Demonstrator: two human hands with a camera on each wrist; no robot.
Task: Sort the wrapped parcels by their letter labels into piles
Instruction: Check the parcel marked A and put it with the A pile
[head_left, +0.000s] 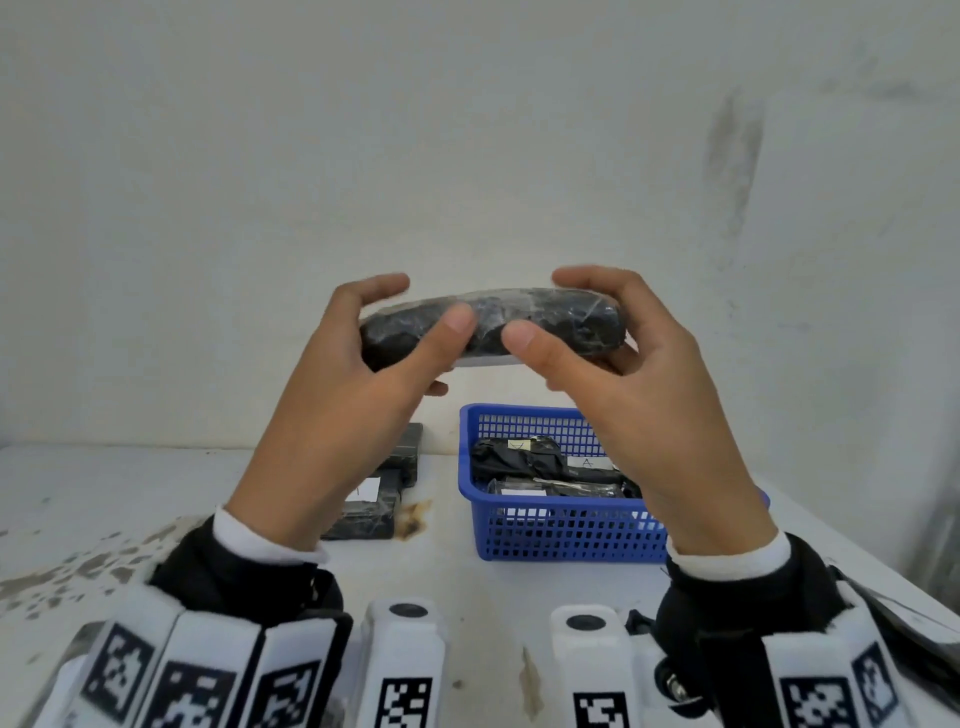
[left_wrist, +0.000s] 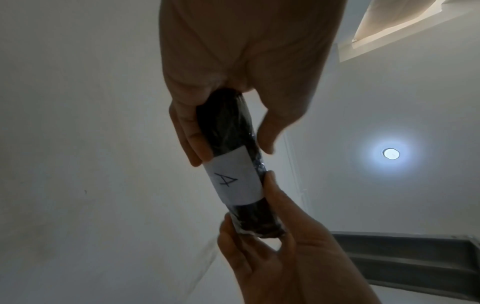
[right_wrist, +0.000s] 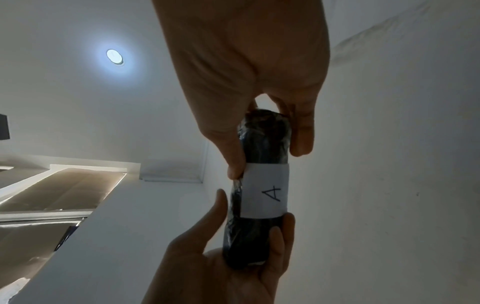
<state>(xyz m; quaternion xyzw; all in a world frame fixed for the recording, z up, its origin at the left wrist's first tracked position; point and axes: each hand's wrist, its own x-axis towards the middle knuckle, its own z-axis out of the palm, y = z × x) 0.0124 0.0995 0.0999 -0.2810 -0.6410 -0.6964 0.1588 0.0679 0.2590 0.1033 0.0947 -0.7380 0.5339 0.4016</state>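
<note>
Head view: black wrapped parcel (head_left: 491, 325) held up in the air above blue basket (head_left: 561, 525), well clear of worktop (head_left: 130, 499). Left hand (head_left: 358, 374) & right hand (head_left: 623, 364) each curl round one end, thumbs on near side. More parcels in basket; a few lie left of it.
Left wrist view: white label (left_wrist: 233, 181) faces down, reads "A".
Right wrist view: same "A"; film wrap glossy.
Handling (judged): prob light, slightly soft, wrap slippery. Grip the ends, keep label clear.
</note>
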